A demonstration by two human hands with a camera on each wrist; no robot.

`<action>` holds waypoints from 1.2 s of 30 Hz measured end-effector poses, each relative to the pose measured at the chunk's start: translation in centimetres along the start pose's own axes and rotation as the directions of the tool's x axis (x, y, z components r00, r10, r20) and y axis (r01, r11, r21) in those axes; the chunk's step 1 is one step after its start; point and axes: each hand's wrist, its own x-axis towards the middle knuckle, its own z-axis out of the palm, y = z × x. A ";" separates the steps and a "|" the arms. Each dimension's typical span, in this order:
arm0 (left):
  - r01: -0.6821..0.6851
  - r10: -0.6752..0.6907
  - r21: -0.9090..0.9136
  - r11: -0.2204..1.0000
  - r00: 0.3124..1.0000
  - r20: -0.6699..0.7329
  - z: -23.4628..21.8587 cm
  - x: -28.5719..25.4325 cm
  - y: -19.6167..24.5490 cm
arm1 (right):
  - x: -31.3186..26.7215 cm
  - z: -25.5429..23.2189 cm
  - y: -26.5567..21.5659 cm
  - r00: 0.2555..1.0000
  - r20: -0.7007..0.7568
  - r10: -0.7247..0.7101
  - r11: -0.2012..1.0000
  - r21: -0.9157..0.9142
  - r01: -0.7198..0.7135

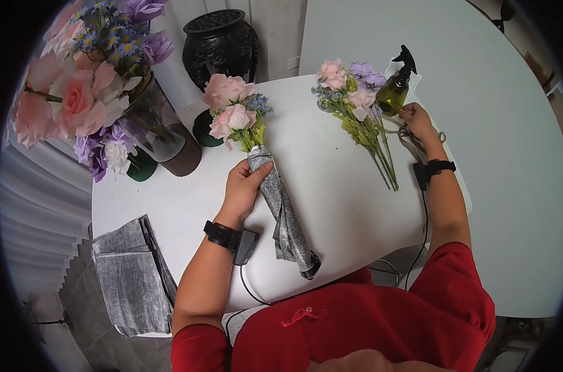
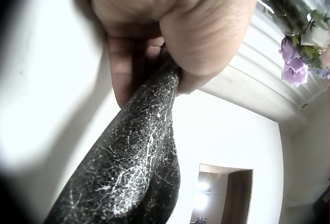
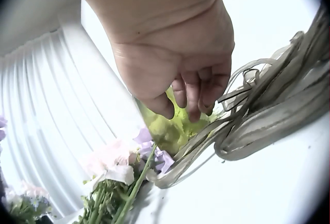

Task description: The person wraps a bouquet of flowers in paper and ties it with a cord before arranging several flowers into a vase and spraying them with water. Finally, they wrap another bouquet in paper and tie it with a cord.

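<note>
My left hand grips a small bouquet of pink and blue flowers around its grey wrapping paper, just below the blooms. In the left wrist view the thumb and fingers close on the gathered dark paper. Over at the right, my right hand reaches beside a green spray bottle with a black nozzle. Its fingers hang loosely bent in the right wrist view, overlapping the bottle and close by a looped bundle of grey-beige ribbon.
A loose bunch of pink and purple flowers lies left of the bottle, stems toward me. A tall glass vase with large flowers stands at the left. Grey paper sheets hang over the front-left table edge. A black stand is behind.
</note>
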 end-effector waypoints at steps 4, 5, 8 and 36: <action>-0.001 0.002 -0.010 1.000 1.000 0.005 0.0 0.0 -0.1 | -1.9 0.0 -2.8 0.999 0.038 0.002 0.978 -0.210 0.007; -0.002 0.002 -0.010 1.000 1.000 0.007 0.0 0.0 -0.1 | -2.8 0.2 -3.6 0.999 0.036 0.002 0.978 -0.210 0.005; -0.002 0.003 -0.037 0.999 1.000 0.020 0.0 -0.1 0.0 | -4.2 0.9 -4.6 0.994 0.079 -0.076 0.948 -0.304 0.097; 0.021 -0.021 0.006 1.000 0.999 0.050 -0.4 0.3 -0.1 | -6.1 -12.1 -27.3 0.782 0.111 -0.613 0.606 0.701 0.376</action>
